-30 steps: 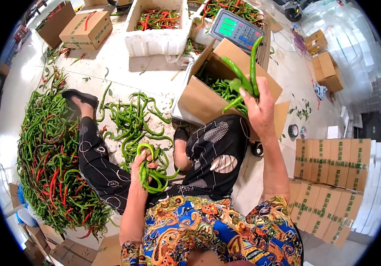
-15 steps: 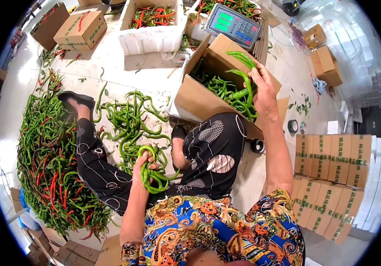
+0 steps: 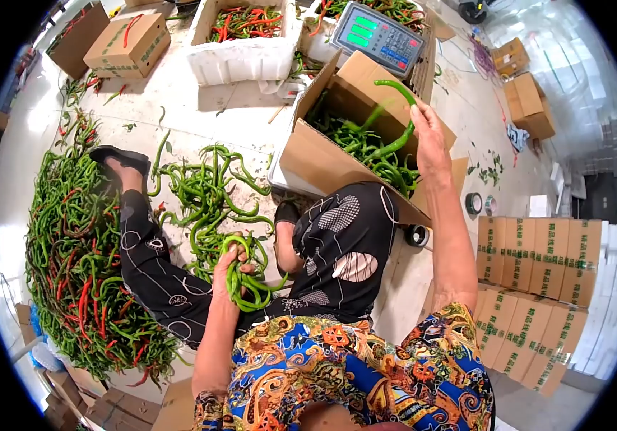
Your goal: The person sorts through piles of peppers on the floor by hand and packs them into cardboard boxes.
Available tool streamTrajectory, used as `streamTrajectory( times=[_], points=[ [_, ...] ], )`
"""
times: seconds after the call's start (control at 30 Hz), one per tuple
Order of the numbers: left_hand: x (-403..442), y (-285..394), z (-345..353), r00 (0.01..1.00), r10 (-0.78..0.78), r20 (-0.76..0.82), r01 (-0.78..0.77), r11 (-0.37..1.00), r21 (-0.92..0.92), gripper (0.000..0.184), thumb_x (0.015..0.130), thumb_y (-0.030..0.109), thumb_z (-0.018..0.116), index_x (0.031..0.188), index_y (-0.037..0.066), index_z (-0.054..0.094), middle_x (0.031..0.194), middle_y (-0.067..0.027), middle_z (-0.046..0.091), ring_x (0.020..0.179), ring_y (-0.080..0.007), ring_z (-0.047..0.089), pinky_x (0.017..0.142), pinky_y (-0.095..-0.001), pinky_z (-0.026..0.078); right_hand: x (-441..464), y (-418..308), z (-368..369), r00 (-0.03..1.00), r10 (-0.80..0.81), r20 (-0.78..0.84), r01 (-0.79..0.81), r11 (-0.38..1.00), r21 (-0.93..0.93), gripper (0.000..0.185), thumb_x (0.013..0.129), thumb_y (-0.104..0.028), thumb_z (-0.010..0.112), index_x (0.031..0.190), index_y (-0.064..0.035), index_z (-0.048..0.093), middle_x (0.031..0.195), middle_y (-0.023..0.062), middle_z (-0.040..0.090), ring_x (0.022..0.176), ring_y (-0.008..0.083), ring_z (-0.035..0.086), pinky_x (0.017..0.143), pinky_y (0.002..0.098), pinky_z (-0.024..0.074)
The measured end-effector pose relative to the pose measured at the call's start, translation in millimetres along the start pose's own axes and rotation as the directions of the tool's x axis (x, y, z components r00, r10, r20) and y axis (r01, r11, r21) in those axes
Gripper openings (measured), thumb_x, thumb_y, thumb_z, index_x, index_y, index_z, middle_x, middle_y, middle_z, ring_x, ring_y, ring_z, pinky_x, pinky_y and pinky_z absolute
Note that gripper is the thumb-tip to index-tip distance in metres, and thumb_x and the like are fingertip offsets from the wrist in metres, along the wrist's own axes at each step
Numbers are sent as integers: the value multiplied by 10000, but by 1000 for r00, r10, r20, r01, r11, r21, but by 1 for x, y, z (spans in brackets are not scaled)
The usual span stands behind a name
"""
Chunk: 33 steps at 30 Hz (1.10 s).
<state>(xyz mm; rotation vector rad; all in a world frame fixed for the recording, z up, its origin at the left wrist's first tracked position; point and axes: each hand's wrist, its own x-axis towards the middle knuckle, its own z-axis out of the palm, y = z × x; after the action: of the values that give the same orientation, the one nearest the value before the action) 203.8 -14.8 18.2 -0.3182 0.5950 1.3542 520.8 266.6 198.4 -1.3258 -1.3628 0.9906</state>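
Note:
My left hand (image 3: pixel 228 264) is closed around a bunch of long green chili peppers (image 3: pixel 249 289) above my lap. My right hand (image 3: pixel 432 144) is over the right side of an open cardboard box (image 3: pixel 330 161), its fingers closed on a long curved green chili pepper (image 3: pixel 400 136). A blurred green pepper shows just left of it, over the box. More green peppers (image 3: pixel 351 138) lie inside the box. A loose heap of green peppers (image 3: pixel 204 183) is on the floor between my legs, just beyond my left hand.
A large pile of green and red peppers (image 3: pixel 71 266) lies on the left. A white foam box (image 3: pixel 240 63) of peppers stands ahead, beside a scale display (image 3: pixel 379 37). Tape rolls (image 3: pixel 416 235) and stacked flat cartons (image 3: pixel 531 309) are on the right.
One pepper by my right hand has left its fingers and is blurred over the box; another stays in the fingers. My left hand keeps its bunch and has hardly moved.

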Motion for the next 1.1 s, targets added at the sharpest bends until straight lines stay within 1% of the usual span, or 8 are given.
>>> streamTrajectory(
  times=[0.33, 0.6, 0.67, 0.73, 0.8, 0.87, 0.93, 1.1],
  points=[
    [6, -3, -13, 1000, -11, -12, 11, 999, -49, 342, 887, 83, 606, 1216, 67, 515, 844, 10, 519, 728, -87, 491, 539, -204, 446, -43, -108, 38, 981, -164, -101, 158, 985, -62, 194, 937, -207, 598, 1020, -46, 669, 821, -51, 578, 733, 22, 464, 600, 174, 334],
    [9, -3, -10, 983, 47, -176, -45, 999, 11, 209, 874, 181, 651, 1040, 109, 547, 840, -24, 579, 518, -128, 479, 484, -240, 438, 132, -101, 118, 942, -216, 257, 83, 892, 444, 278, 946, -156, 538, 1148, 29, 586, 1147, 86, 624, 1016, 159, 569, 878, 287, 456],
    [-2, 7, 12, 965, 88, -245, -78, 996, 51, 221, 871, 236, 656, 1035, 128, 554, 824, -3, 580, 532, -129, 482, 490, -234, 431, 116, -99, 147, 924, -222, 311, 3, 819, 574, 230, 957, -213, 506, 1045, -10, 569, 890, 98, 605, 795, 198, 583, 722, 308, 507],
    [-7, 21, 14, 994, 105, 40, -98, 983, -154, 211, 914, 195, 595, 1090, 86, 555, 820, -4, 539, 584, -99, 471, 484, -211, 412, 71, -103, 173, 742, -315, 592, 41, 902, 429, 248, 938, -234, 552, 1040, -26, 641, 1016, 44, 664, 978, 162, 597, 864, 331, 455],
    [-13, 35, 36, 974, 203, 103, -168, 947, -274, 346, 933, 105, 543, 1268, 29, 495, 860, -19, 537, 703, -84, 476, 499, -190, 411, -4, -97, 189, 645, -138, 752, 389, 906, -168, 337, 958, -146, 468, 1238, 24, 545, 1191, 101, 616, 1123, 172, 569, 949, 292, 439],
    [-15, 45, 48, 945, 259, 202, -183, 926, -330, 349, 936, 86, 531, 1275, 18, 479, 892, -28, 533, 705, -90, 467, 509, -187, 416, -78, -41, 203, 618, 130, 775, -270, 961, 54, 379, 977, -230, 481, 1258, 17, 539, 1183, 90, 620, 1091, 153, 577, 907, 285, 451],
    [-20, 52, 60, 949, 247, 194, -160, 913, -376, 358, 938, 74, 519, 1287, 15, 463, 911, -34, 530, 716, -93, 460, 513, -190, 418, -129, -24, 207, 412, 515, 752, -404, 843, -356, 493, 979, -384, 486, 1272, 10, 524, 1215, 85, 591, 1045, 166, 577, 894, 304, 452],
    [-15, 50, 64, 921, 353, 165, -324, 929, -178, 349, 922, 132, 558, 1254, 57, 481, 958, -92, 619, 842, -186, 622, 675, -321, 561, -196, -4, 200, 164, 439, 883, -650, 721, -239, 596, 954, -459, 513, 1313, 14, 463, 1203, 93, 540, 1097, 163, 529, 960, 320, 425]
  ],
)
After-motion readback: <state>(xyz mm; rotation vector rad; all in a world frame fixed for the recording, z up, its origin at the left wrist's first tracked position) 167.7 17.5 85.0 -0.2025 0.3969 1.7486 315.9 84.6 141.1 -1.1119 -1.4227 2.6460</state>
